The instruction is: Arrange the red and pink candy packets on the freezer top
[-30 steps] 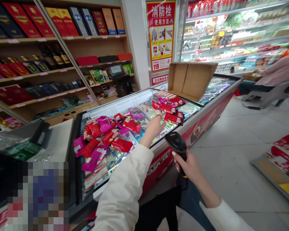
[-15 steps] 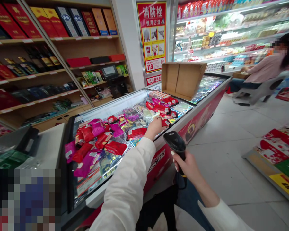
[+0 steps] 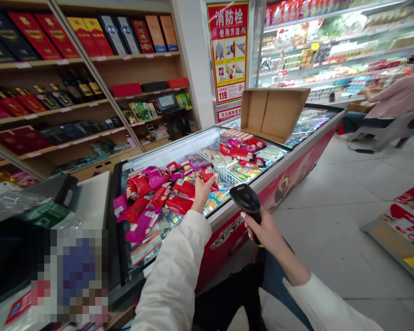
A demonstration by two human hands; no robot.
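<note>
My left hand (image 3: 202,189) is closed on a small red snack packet (image 3: 207,172), its white label facing up, above the freezer's glass top. My right hand (image 3: 263,228) grips a black handheld barcode scanner (image 3: 245,198), whose head points toward the freezer and the packet. To the left of my left hand lies a pile of red and purple snack packets (image 3: 152,195) on the glass. Farther back, a second group of red packets (image 3: 243,149) lies near an upright open cardboard box (image 3: 274,112).
The chest freezer (image 3: 262,195) stretches away in front of me. A counter (image 3: 89,197) adjoins it at the left. Shelves of boxes and bottles (image 3: 86,92) stand behind. A seated person (image 3: 396,96) is at the far right, and a low platform with red boxes (image 3: 396,239) stands nearer.
My left hand has moved left from the far packet group, lifting a red packet with it. The scanner stays in my right hand. The view has turned slightly left.
</note>
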